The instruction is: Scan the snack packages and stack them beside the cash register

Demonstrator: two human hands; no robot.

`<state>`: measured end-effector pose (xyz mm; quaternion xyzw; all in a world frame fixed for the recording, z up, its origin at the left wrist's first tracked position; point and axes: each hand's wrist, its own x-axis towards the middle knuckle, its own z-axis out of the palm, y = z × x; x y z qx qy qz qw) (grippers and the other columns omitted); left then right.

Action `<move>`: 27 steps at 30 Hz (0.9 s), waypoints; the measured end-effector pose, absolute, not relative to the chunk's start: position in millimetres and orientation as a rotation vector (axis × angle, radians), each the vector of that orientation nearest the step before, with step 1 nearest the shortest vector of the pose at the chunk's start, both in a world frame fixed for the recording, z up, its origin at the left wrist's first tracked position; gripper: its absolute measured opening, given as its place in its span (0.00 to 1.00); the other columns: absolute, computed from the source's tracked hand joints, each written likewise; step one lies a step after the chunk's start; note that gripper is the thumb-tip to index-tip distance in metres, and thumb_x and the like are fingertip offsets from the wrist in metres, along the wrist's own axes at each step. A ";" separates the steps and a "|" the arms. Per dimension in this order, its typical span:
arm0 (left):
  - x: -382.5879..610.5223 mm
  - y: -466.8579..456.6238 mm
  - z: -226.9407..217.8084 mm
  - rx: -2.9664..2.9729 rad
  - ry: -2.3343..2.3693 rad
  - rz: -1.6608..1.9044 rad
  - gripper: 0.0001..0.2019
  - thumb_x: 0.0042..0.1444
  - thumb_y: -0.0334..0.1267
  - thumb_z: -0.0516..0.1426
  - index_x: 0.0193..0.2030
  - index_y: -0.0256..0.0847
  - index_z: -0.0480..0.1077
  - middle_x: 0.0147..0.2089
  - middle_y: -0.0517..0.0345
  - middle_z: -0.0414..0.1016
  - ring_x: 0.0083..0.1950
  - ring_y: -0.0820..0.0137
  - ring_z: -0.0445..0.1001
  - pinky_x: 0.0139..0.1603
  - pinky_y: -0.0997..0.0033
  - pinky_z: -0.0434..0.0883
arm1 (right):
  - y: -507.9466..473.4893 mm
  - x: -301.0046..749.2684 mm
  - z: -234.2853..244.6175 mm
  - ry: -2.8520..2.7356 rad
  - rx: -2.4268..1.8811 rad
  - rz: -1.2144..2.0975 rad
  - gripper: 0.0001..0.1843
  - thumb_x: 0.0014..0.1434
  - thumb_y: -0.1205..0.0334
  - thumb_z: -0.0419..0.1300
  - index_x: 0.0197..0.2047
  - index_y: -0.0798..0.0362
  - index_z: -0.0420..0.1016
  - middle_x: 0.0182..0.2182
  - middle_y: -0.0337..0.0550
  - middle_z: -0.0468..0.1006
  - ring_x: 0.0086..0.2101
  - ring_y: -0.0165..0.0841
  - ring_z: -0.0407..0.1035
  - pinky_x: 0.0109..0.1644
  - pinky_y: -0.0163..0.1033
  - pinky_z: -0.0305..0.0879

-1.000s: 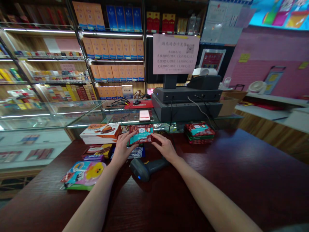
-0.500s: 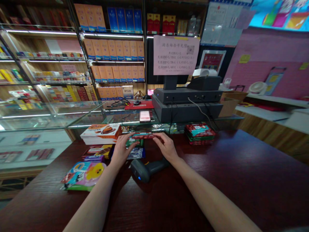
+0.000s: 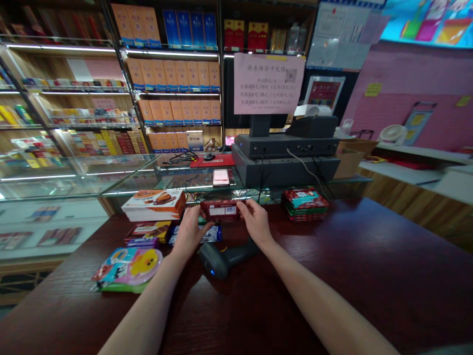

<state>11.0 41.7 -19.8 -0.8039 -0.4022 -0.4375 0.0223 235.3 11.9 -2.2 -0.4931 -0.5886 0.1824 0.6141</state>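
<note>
Red box (image 3: 219, 209), barcode facing up, is pinched at its short ends between the left hand (image 3: 190, 231) and right hand (image 3: 256, 223), fingers curled round it, over the counter (image 3: 332, 276), just beyond a scanner (image 3: 221, 260).

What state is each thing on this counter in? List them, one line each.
Left hand: gripping the red packet's left end.
Right hand: gripping the red packet's right end.
Red packet: held between both hands, barcode side showing.
Barcode scanner: lying on the counter, blue light lit.
Packet stack: piled flat, untouched.
Orange boxes: piled flat, untouched.
</note>
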 end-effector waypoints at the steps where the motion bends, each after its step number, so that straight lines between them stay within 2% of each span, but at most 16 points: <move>1: 10.8 41.2 -18.9 -2.487 -1.251 -1.337 0.11 0.58 0.37 0.62 0.41 0.44 0.62 0.39 0.58 0.70 0.44 0.62 0.68 0.44 0.62 0.71 | 11.7 234.8 -1.6 -1.351 -1.136 0.439 0.21 0.63 0.41 0.58 0.29 0.49 0.70 0.23 0.36 0.74 0.25 0.32 0.69 0.31 0.34 0.65; 5: 10.5 40.9 -17.7 -2.455 -1.264 -1.231 0.15 0.57 0.40 0.62 0.46 0.43 0.63 0.42 0.56 0.68 0.45 0.60 0.68 0.47 0.56 0.71 | 12.8 234.6 -1.7 -1.318 -1.141 0.475 0.22 0.62 0.40 0.58 0.27 0.49 0.68 0.21 0.35 0.73 0.23 0.32 0.68 0.29 0.34 0.64; 9: 10.7 41.4 -20.4 -2.409 -1.266 -1.214 0.24 0.57 0.41 0.63 0.57 0.43 0.61 0.50 0.50 0.67 0.53 0.57 0.68 0.55 0.51 0.70 | 14.1 235.1 -2.7 -1.307 -1.148 0.475 0.23 0.61 0.40 0.59 0.26 0.49 0.68 0.20 0.35 0.72 0.23 0.31 0.68 0.28 0.34 0.64; 11: 10.8 41.1 -21.8 -2.429 -1.254 -1.242 0.32 0.57 0.40 0.63 0.65 0.45 0.55 0.54 0.48 0.66 0.56 0.56 0.67 0.59 0.50 0.69 | 14.3 235.0 -2.8 -1.305 -1.150 0.489 0.23 0.61 0.39 0.59 0.26 0.49 0.68 0.20 0.36 0.73 0.23 0.32 0.68 0.28 0.34 0.64; 14: 11.1 39.5 -22.2 -2.495 -1.234 -1.279 0.43 0.60 0.39 0.61 0.75 0.47 0.39 0.57 0.46 0.66 0.58 0.57 0.69 0.62 0.51 0.68 | 14.4 234.8 -2.7 -1.294 -1.148 0.512 0.23 0.61 0.39 0.59 0.26 0.49 0.69 0.21 0.36 0.74 0.23 0.32 0.68 0.28 0.34 0.64; 17: 11.8 37.6 -20.3 -2.506 -1.199 -1.279 0.49 0.60 0.39 0.60 0.77 0.47 0.29 0.57 0.45 0.67 0.58 0.57 0.70 0.62 0.52 0.68 | 14.8 235.2 -2.8 -1.284 -1.142 0.527 0.23 0.60 0.39 0.59 0.26 0.49 0.69 0.21 0.37 0.74 0.23 0.31 0.69 0.27 0.33 0.65; 22: 12.8 35.3 -16.5 -2.494 -1.155 -1.097 0.50 0.58 0.38 0.62 0.77 0.52 0.32 0.56 0.46 0.66 0.56 0.55 0.68 0.60 0.50 0.69 | 16.0 236.3 -3.8 -1.270 -1.157 0.533 0.24 0.60 0.39 0.59 0.25 0.50 0.68 0.21 0.37 0.74 0.22 0.31 0.69 0.26 0.33 0.64; 27: 13.0 34.2 -15.5 -2.452 -1.194 -1.007 0.54 0.55 0.38 0.65 0.77 0.53 0.31 0.53 0.48 0.64 0.52 0.56 0.67 0.57 0.52 0.69 | 15.7 234.8 -3.9 -1.259 -1.158 0.552 0.24 0.60 0.39 0.59 0.25 0.50 0.69 0.20 0.36 0.73 0.22 0.31 0.68 0.26 0.33 0.64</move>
